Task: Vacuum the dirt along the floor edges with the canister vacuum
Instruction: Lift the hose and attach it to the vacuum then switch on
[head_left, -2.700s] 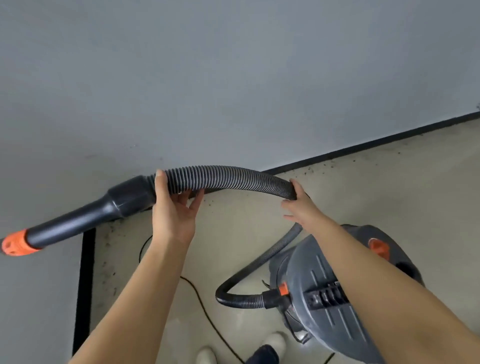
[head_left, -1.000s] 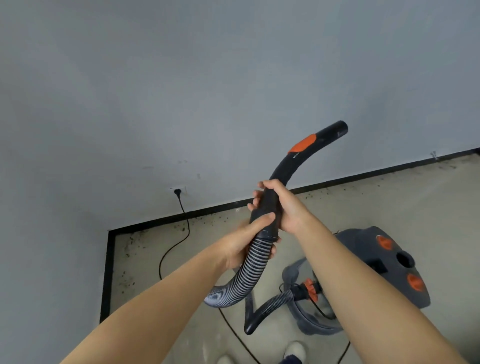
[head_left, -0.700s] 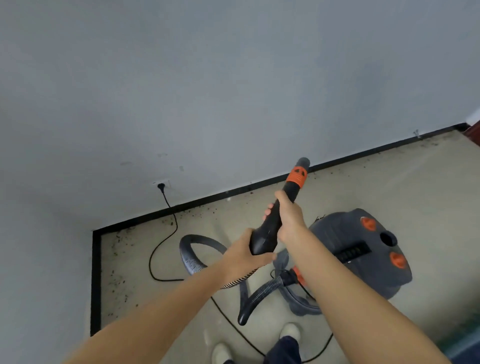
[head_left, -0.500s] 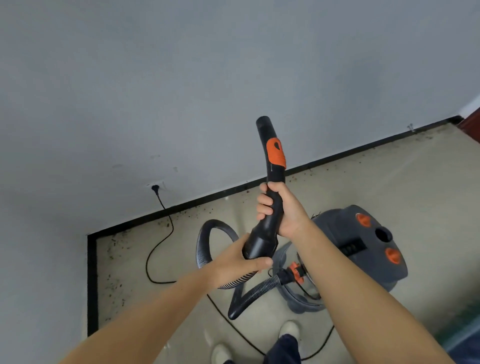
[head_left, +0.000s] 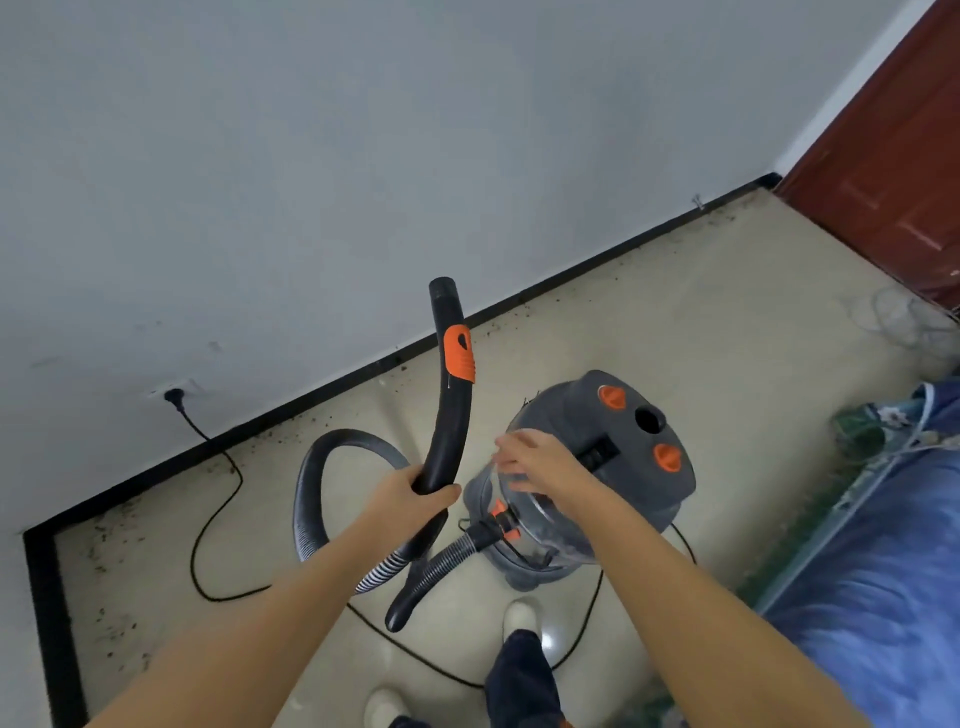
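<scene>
One canister vacuum (head_left: 613, 467), one hose (head_left: 322, 483), one curved wand (head_left: 449, 395), one power cord (head_left: 208, 525), one wall socket (head_left: 174, 392), two hands, two shoes, three orange knobs or clips

The left hand (head_left: 410, 501) grips the base of the curved black wand (head_left: 451, 395), tip pointing up. The right hand (head_left: 535, 462), blurred with fingers spread, hovers over the grey vacuum (head_left: 613, 467). The ribbed hose (head_left: 311, 499) loops across the floor (head_left: 701, 332), dirt (head_left: 111, 618) along the black skirting (head_left: 322, 389)
</scene>
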